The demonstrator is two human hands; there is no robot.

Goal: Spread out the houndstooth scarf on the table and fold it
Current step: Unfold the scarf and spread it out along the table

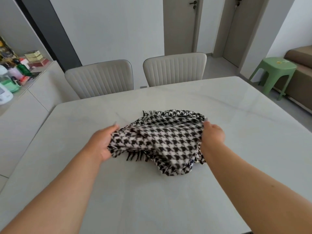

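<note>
Two hands worked the bundle at once. The left hand (pixel 101 142) gripped the nine o'clock side of the houndstooth scarf (pixel 158 141), thumb and fingers curled into the cloth; the right hand (pixel 211 135) had its fingers hooked round the three o'clock edge, fingertips buried in a fold. The scarf lay crumpled in a heap near the middle of the table (pixel 236 132), one black fringe (pixel 135 156) poking out at about seven o'clock of the heap and another showing at eleven o'clock.

The risk, as I judged it, lay in the tangle. Each hand seemed to hold several layers bunched together, so pulling outward could tighten a twist instead of opening the cloth, or drag the whole heap to one side. The stone-like top looked smooth and glossy, so the fabric would probably slide rather than stay put, and a loose end near the six o'clock side might slip toward the edge. The fringes could also catch under a layer and spoil a straight fold.

The table was pale and faintly veined. Two ribbed chairs (pixel 101 78) stood at twelve o'clock, a cluttered sideboard (pixel 20 105) at nine o'clock, a green stool (pixel 273 71) at two o'clock, with doors beyond.
</note>
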